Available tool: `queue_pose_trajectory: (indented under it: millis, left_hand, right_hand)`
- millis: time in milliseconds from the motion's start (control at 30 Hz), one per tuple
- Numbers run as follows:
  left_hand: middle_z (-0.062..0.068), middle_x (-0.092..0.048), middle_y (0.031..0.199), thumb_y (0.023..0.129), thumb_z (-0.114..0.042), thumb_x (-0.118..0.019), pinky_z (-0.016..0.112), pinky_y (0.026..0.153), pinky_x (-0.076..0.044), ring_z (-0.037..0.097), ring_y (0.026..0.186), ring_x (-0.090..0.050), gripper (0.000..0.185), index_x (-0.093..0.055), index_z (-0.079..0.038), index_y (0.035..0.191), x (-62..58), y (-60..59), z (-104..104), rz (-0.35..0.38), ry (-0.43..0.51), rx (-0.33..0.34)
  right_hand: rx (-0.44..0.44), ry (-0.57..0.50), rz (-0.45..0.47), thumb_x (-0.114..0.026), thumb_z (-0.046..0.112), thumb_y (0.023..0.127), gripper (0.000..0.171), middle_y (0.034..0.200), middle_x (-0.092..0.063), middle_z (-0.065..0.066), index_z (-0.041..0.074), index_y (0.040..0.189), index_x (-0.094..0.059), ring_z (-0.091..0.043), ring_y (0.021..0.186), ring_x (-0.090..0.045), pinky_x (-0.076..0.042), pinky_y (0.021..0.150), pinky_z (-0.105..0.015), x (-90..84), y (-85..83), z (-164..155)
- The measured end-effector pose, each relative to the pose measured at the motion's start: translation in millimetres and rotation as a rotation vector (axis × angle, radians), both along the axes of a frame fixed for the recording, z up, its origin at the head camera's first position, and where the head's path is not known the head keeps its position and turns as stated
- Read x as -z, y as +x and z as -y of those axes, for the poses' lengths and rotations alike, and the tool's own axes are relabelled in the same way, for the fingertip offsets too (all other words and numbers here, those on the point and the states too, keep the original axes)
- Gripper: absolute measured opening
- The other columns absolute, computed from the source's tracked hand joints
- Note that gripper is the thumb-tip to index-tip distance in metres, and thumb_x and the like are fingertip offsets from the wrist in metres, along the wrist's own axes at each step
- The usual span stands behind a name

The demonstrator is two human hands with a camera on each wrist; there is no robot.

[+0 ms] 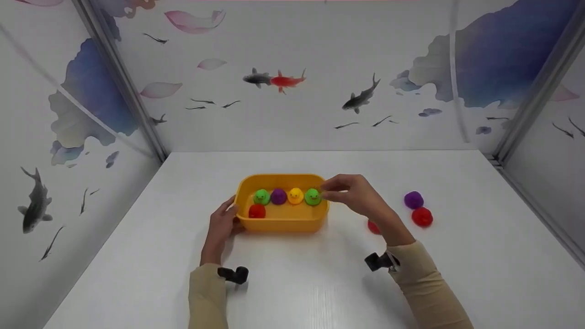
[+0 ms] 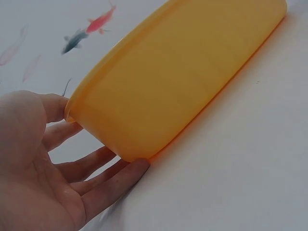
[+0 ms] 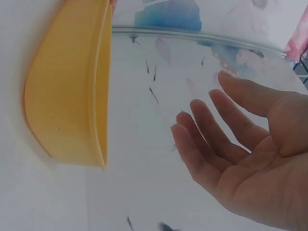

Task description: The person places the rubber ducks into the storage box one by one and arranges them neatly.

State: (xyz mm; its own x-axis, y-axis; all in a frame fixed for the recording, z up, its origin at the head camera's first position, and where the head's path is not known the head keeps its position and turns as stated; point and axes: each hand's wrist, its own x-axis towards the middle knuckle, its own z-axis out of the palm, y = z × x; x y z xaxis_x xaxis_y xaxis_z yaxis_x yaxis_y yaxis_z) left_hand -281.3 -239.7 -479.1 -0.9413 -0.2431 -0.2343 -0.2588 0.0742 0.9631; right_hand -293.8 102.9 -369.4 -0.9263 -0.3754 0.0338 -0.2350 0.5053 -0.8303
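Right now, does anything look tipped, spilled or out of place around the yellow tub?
Nothing stands out. The yellow tub sits flat, with five toys inside. Three more toys lie on the table to its right: purple toy, red toy, and another red one half hidden behind the right wrist.

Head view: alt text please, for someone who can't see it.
A yellow tub on a white table holds five small toy ducks; the left hand steadies its left end, and the right hand hovers by the green duck.

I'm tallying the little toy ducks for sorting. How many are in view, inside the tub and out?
8: five in the yellow tub, green, purple, yellow, green, red; three right of it, purple, red, red, half hidden.
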Motion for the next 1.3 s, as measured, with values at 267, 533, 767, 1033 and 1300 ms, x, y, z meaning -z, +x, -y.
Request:
queue_pose_trajectory:
  millis: [267,533,767,1033,1300]
  left_hand:
    - [0.013,-0.06,0.139,0.107,-0.035,-0.045,0.026,0.086,-0.06,0.017,0.09,-0.064,0.051,-0.036,-0.027,0.156,0.3,0.2,1,0.0,-0.004,0.0]
    - [0.014,-0.059,0.141,0.106,-0.034,-0.045,0.028,0.086,-0.06,0.017,0.089,-0.065,0.051,-0.037,-0.027,0.156,2.4,-1.3,1,0.004,-0.013,0.001]
    - [0.013,-0.06,0.139,0.106,-0.034,-0.044,0.029,0.085,-0.061,0.016,0.088,-0.066,0.05,-0.038,-0.027,0.156,2.2,-1.7,0,0.013,-0.01,-0.012]
    - [0.014,-0.061,0.136,0.106,-0.035,-0.044,0.028,0.085,-0.06,0.016,0.087,-0.067,0.051,-0.037,-0.027,0.156,3.2,-1.9,1,0.012,-0.022,-0.014]
    - [0.013,-0.06,0.138,0.107,-0.034,-0.044,0.028,0.087,-0.06,0.017,0.09,-0.066,0.05,-0.037,-0.027,0.156,3.9,-2.6,0,0.005,-0.013,-0.005]
  right_hand:
    - [0.102,-0.01,-0.003,-0.067,0.029,0.096,0.035,0.13,-0.066,-0.01,0.014,0.128,-0.066,-0.029,0.119,-0.063,-0.052,0.106,-0.044,-3.1,-13.1,-45]
    - [0.206,-0.078,-0.036,-0.066,0.042,0.095,0.05,0.139,-0.06,-0.011,0.013,0.135,-0.061,-0.03,0.13,-0.057,-0.045,0.113,-0.049,-8.5,-12.2,-105]
    - [0.285,-0.088,-0.048,-0.063,0.049,0.095,0.06,0.144,-0.055,-0.015,0.012,0.141,-0.055,-0.034,0.134,-0.052,-0.04,0.116,-0.054,0.3,-18.4,-138]
    - [0.323,-0.096,-0.055,-0.059,0.051,0.096,0.062,0.146,-0.053,-0.017,0.011,0.144,-0.052,-0.037,0.136,-0.049,-0.036,0.117,-0.058,22.6,-28.6,-160]
    - [0.394,-0.094,-0.001,-0.06,0.049,0.097,0.063,0.154,-0.045,-0.019,0.011,0.147,-0.049,-0.041,0.145,-0.038,-0.032,0.119,-0.061,41.3,-37.5,-173]
